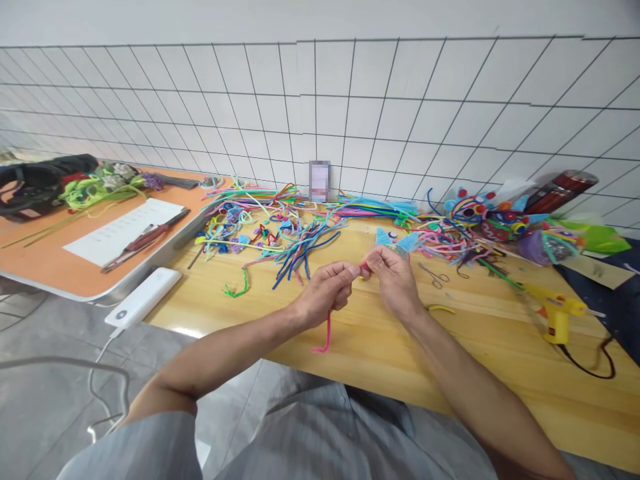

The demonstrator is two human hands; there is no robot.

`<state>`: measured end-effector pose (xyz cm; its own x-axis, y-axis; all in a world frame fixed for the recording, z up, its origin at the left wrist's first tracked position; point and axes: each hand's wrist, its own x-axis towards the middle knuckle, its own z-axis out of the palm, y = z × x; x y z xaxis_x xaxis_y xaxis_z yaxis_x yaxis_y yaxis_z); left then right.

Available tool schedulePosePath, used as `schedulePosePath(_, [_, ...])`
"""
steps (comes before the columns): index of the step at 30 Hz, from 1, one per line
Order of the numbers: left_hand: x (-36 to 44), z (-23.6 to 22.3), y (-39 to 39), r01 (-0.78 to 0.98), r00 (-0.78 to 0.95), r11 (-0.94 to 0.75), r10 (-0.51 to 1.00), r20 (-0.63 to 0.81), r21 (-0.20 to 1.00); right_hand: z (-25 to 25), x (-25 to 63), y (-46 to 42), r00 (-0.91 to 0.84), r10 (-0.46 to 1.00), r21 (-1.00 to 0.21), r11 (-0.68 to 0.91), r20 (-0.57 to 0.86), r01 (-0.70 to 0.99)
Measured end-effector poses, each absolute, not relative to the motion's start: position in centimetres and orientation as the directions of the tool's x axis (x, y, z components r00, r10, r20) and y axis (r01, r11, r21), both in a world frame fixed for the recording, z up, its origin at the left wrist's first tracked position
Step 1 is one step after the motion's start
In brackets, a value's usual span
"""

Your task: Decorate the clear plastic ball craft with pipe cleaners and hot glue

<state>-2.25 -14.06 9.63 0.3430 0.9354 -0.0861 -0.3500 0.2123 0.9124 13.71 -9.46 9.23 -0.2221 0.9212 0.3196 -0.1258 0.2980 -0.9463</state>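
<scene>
In the head view, left grip (330, 290) and right grip (393, 280) pinch the pink stem (329, 331) above the surface (370, 360), toward its near edge. Shaping looks partway — the tail hangs loose. Balls (547, 247) near the far right corner seem finished; loose stems (375, 207) lie along the far edge.

No text is legible; the white sheet's (123, 230) print is blurred.
</scene>
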Motion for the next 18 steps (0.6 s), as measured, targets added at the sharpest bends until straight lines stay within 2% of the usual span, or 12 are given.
schedulePosePath(4, [-2.6,10.0,-13.5,-0.393,0.349,0.237,0.932,-0.094,0.889,8.8,13.2,-8.9,-0.282,0.907,-0.944,0.265,0.313,-0.194])
schedulePosePath(11, [-3.9,9.8,-13.5,-0.437,0.387,0.33,0.909,-0.156,0.837,8.1,11.6,-7.9,-0.2,0.94,-0.959,0.256,0.275,-0.12])
schedulePosePath(18, [-4.7,8.2,-13.1,-0.466,0.223,0.234,0.964,-0.142,0.853,7.9,10.3,-8.3,-0.153,0.921,-0.931,0.364,0.357,0.017])
